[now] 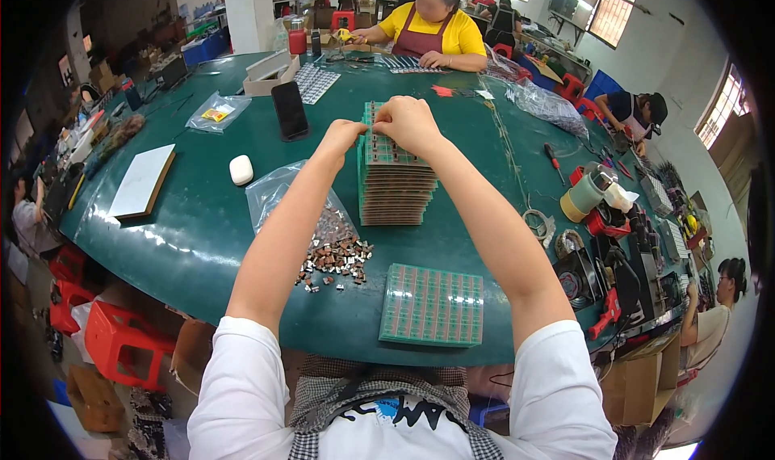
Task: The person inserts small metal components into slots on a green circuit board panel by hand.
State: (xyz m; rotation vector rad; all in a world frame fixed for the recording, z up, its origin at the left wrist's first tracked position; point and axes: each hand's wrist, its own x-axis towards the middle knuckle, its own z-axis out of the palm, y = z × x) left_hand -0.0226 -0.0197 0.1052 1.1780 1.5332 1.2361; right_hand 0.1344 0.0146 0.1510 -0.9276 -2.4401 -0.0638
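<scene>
A tall stack of green circuit board panels stands on the table ahead of me, its layers fanned toward me. Both my hands are at the far part of its top panel. My left hand is closed at the left edge, fingertips pinched together. Over the top panel, my right hand is bent in a pinch close to the left fingertips. Whatever the fingers hold is too small to make out. Small brown and white components lie heaped by a clear plastic bag, partly behind my left forearm. A lower pile of green panels lies nearer me.
On the green table are a black phone, a white rounded case, a white-topped board and an open box. Tools, a pale green container and tape rolls crowd the right. A person in yellow works opposite.
</scene>
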